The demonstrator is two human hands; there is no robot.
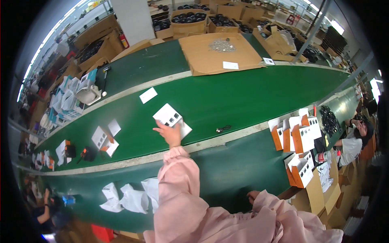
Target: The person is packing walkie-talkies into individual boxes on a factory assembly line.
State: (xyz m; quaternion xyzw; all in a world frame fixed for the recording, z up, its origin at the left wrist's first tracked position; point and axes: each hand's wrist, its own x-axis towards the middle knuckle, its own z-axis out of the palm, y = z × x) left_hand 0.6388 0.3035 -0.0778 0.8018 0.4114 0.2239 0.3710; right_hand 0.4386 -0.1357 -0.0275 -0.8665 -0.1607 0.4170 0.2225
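Observation:
My left hand (pixel 169 134) reaches over the green belt to a white carton (pixel 167 113) with dark product pictures on it. Its fingers are spread along the carton's near side and seem to touch it. A white flap (pixel 185 130) of the carton sticks out just right of the hand. My right hand (pixel 253 196) rests low by the near bench edge; the sleeve covers part of it, and its fingers are too dark to read. Beyond the carton lies a white card (pixel 148 95). A small black coiled cable (pixel 223 129) sits on the belt to the right.
Opened white-and-orange cartons (pixel 300 133) stand at the right bench end, beside black cables (pixel 330 120). White bags (pixel 133 198) lie on the near bench at left. Another opened carton (pixel 104 141) is on the belt. Across it is a cardboard sheet (pixel 198 56) with small clear parts. People sit at both sides.

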